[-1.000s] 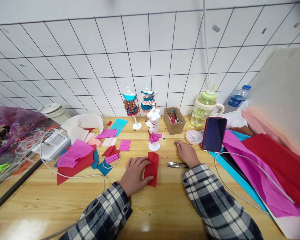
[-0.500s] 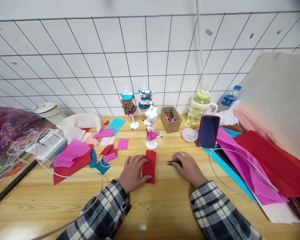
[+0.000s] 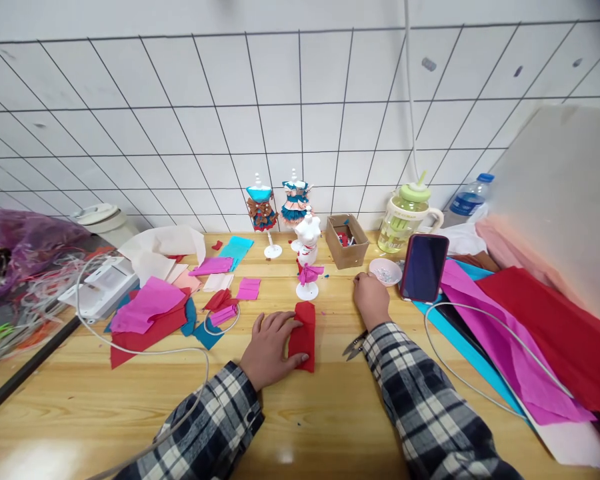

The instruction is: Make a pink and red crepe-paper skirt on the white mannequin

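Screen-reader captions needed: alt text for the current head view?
A person's left hand touches a red strip on a wooden table; the right hand, fingers curled, is beside a pink dish. Snips lie by the right sleeve; three miniature dress forms stand behind.

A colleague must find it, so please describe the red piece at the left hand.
On the wooden table, find the nearest white mannequin. In front of it, the left hand rests on the red piece. Unlike the red scraps farther left, it is a narrow rectangle lying apart.
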Available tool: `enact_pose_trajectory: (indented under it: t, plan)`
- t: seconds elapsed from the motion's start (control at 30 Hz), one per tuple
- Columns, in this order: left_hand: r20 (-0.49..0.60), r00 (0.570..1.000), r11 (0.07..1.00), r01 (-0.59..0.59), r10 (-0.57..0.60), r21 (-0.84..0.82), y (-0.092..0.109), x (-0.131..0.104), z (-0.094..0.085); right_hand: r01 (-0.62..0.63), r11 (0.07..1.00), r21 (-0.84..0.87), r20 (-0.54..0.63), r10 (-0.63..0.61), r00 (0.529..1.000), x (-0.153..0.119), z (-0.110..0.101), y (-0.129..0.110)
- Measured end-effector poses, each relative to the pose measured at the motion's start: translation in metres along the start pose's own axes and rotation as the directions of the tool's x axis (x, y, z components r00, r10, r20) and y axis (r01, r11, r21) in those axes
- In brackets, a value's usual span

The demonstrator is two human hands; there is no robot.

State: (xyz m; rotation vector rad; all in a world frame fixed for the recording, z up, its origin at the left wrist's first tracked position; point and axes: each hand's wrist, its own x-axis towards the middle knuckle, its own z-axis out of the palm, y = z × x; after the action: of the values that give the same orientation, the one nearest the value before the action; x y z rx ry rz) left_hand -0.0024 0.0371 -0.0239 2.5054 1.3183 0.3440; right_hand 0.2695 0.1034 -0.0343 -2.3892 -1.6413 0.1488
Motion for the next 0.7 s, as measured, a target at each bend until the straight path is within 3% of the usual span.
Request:
enact_pose_trajectory:
  t: [0.2, 0.37, 0.5, 0.6, 0.7]
  plan:
    - [0.0, 1.0, 1.0, 0.006, -0.006, -0.01, 0.0, 0.001, -0.001, 0.011, 0.997, 0.072, -0.038, -0.008, 0.999, 0.003, 0.006, -0.01]
    - [0.005, 1.0, 1.0, 0.011, -0.011, -0.023, 0.0, 0.001, -0.001, 0.149, 0.948, 0.28, -0.083, -0.131, 0.988, -0.003, 0.002, -0.006]
    - [0.011, 1.0, 0.999, 0.014, -0.013, -0.035, 0.0, 0.0, -0.001, 0.192, 0.881, 0.432, -0.138, -0.146, 0.98, -0.012, -0.005, 0.002]
    - [0.008, 1.0, 0.999, 0.019, -0.019, -0.036, 0.0, 0.0, -0.002, 0.192, 0.848, 0.494, -0.177, -0.118, 0.977, -0.016, -0.015, 0.003]
    - [0.006, 1.0, 0.999, 0.019, -0.019, -0.036, 0.001, 0.0, -0.002, 0.201, 0.835, 0.512, -0.235, -0.088, 0.968, -0.008, -0.038, -0.001]
